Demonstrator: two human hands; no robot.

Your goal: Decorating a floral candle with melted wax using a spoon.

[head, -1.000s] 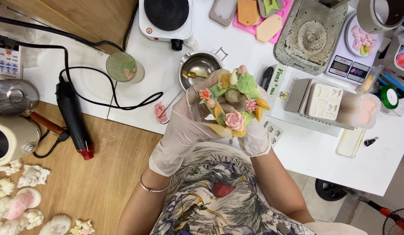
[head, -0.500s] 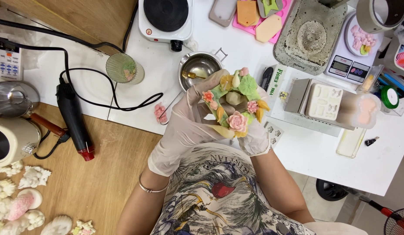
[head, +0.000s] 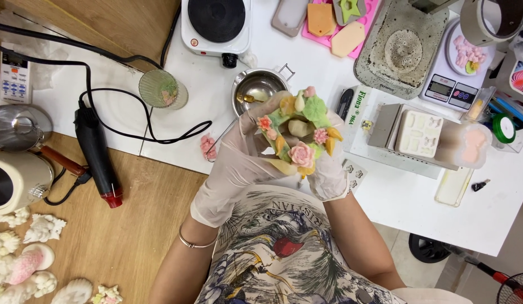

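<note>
Head view: one person seen from above, both hands gloved, at a white counter [head: 419,202].
Held item: flower-covered wax wreath [head: 298,132], pink, green and yellow blooms, raised above the counter's near edge, close to the chest.
Left hand [head: 239,163]: grip closed around the wreath's left and lower side, fingers curled under it.
Right hand [head: 329,171]: grip closed on the wreath's right and lower side, mostly hidden behind the blooms.
Behind the wreath: small metal pot [head: 257,84] with a spoon inside.
Further back: white hot plate [head: 216,22].
Left of the pot: green glass [head: 162,89]; black heat gun [head: 96,152], lying flat.
Right side: white silicone mould [head: 419,132]; kitchen scale [head: 456,67].
Lower left: pale moulded figures [head: 25,267] on the wooden floor.
</note>
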